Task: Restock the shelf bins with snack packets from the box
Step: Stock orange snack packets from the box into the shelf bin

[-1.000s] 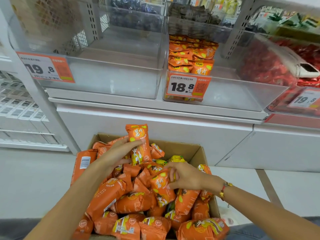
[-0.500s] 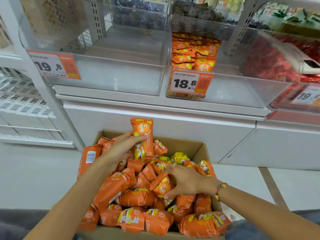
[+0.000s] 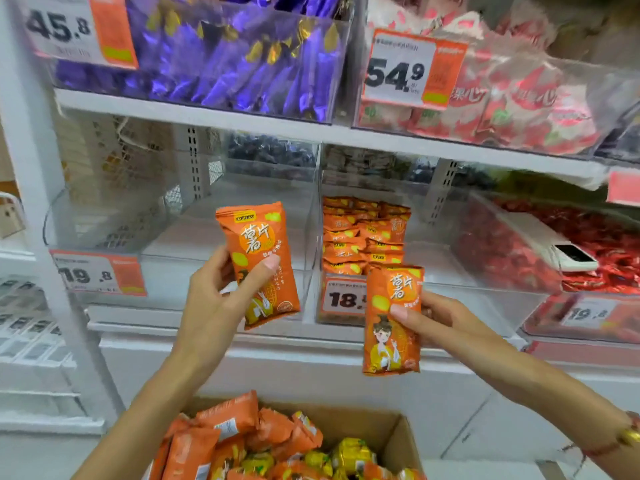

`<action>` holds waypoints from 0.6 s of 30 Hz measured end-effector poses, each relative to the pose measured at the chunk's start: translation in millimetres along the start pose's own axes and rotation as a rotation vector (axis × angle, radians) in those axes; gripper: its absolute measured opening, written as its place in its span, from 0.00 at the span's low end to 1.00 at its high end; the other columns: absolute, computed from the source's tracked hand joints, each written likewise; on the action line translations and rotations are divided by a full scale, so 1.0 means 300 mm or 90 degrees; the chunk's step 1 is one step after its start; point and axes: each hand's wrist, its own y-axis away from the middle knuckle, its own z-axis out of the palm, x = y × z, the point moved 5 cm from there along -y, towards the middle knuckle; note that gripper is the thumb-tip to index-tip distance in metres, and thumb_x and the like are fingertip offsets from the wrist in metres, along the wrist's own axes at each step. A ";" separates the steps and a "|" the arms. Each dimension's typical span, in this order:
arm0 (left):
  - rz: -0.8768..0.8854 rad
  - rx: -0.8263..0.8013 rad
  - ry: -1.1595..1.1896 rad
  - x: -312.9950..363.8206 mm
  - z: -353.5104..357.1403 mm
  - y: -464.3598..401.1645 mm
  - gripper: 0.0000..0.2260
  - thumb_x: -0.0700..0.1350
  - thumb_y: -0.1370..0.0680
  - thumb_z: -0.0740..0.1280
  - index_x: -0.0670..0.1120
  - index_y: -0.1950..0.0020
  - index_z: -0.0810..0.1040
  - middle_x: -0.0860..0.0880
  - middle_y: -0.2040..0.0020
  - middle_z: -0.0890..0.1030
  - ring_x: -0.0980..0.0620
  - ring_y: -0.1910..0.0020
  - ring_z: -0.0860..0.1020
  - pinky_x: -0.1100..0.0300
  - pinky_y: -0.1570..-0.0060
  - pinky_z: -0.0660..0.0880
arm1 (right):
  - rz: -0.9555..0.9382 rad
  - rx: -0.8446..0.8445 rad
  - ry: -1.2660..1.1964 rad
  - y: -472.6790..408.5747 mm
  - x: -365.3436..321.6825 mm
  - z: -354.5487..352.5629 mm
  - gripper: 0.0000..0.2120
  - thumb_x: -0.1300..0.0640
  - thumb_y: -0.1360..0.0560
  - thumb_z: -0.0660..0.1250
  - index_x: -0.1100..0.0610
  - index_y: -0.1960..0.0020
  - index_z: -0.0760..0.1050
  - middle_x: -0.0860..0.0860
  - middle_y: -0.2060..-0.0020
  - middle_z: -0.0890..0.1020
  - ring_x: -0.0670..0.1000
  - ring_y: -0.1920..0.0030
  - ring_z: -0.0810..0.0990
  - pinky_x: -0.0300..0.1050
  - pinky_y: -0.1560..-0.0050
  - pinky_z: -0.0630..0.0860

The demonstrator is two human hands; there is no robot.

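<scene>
1. The left packet [image 3: 260,261] is orange and stands almost upright, its long axis tilted a little with the top leaning left. It is raised in front of the clear wall of the empty-looking bin [image 3: 194,237], near the divider to the next bin.
2. The left hand [image 3: 221,299] grips this packet from its lower left side, thumb [image 3: 263,271] pressed across the printed face and the other fingers curled behind it.
3. The right packet [image 3: 393,320] is also orange and upright, long axis near vertical. It hangs lower, in front of the price tag [image 3: 343,299] reading 18 on the middle bin [image 3: 450,271].
4. The right hand [image 3: 436,320] holds that packet from its right edge, thumb on the front and fingers wrapped behind.
5. The middle bin already holds a stack of matching orange packets [image 3: 363,237] at its back left. That stack lies up and behind the right packet, so the right hand looks nearer to it; the left packet would have to cross the divider to the right.
6. Both packets would need to rise over the bin's front wall, I judge; blur makes the wall's top edge hard to place.
7. The cardboard box [image 3: 401,441] sits below, between the forearms, with many packets inside.
</scene>
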 end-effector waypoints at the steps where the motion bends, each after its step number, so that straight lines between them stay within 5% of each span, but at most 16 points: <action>1: -0.002 -0.010 -0.006 0.007 0.010 -0.037 0.17 0.55 0.36 0.74 0.50 0.51 0.78 0.58 0.59 0.84 0.63 0.59 0.80 0.71 0.60 0.75 | -0.002 0.039 -0.022 -0.007 -0.016 -0.042 0.17 0.47 0.32 0.67 0.49 0.45 0.79 0.46 0.51 0.85 0.45 0.51 0.84 0.40 0.48 0.79; 7: -0.021 -0.001 -0.015 0.006 0.070 -0.215 0.15 0.53 0.33 0.69 0.51 0.48 0.79 0.56 0.56 0.84 0.62 0.59 0.81 0.69 0.61 0.75 | -0.011 0.212 -0.050 -0.111 -0.047 -0.294 0.22 0.40 0.36 0.70 0.53 0.48 0.82 0.53 0.53 0.86 0.53 0.53 0.83 0.51 0.47 0.78; 14: -0.061 0.044 -0.010 -0.052 0.090 -0.291 0.01 0.45 0.23 0.68 0.51 0.53 0.78 0.54 0.59 0.82 0.65 0.68 0.80 0.74 0.71 0.73 | 0.075 0.370 0.102 -0.399 0.074 -0.559 0.19 0.44 0.31 0.74 0.58 0.49 0.80 0.51 0.61 0.82 0.48 0.62 0.78 0.41 0.61 0.74; 18: -0.067 0.019 -0.025 -0.067 0.092 -0.289 0.03 0.46 0.24 0.67 0.52 0.51 0.78 0.57 0.61 0.82 0.65 0.67 0.81 0.72 0.69 0.74 | 0.116 0.252 0.260 -0.543 0.151 -0.525 0.33 0.36 0.43 0.78 0.56 0.46 0.80 0.50 0.52 0.83 0.50 0.52 0.82 0.48 0.46 0.79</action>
